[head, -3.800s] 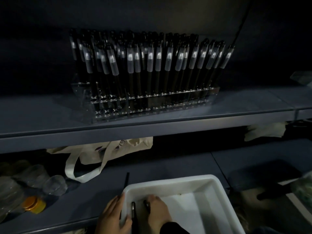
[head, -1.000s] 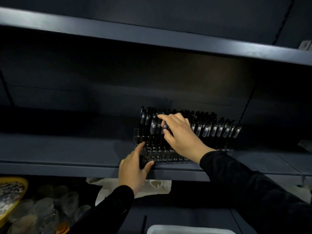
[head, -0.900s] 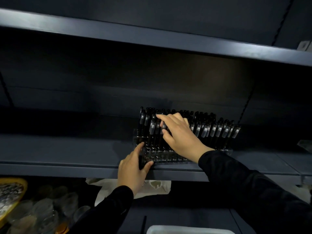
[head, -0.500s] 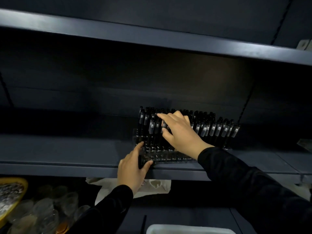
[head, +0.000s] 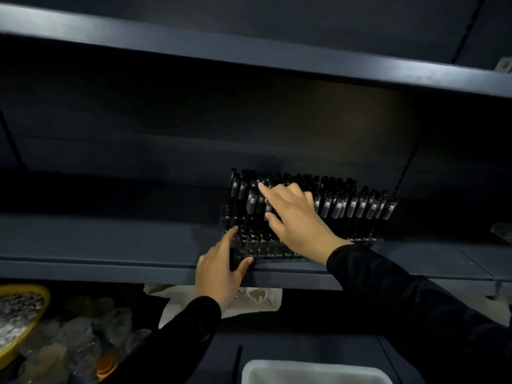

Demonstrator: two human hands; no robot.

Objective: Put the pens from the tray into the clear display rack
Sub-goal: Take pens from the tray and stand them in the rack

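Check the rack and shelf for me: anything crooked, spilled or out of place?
Mostly tidy. One loose black pen lies on the lower shelf left of the white tray, outside it. The rack's pens lean slightly, fanned rather than straight.

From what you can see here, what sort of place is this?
Probably a shop's stockroom or stationery display. Dark metal shelving carries a clear display rack packed with black pens, and a white tray sits below beside clear plastic cups.
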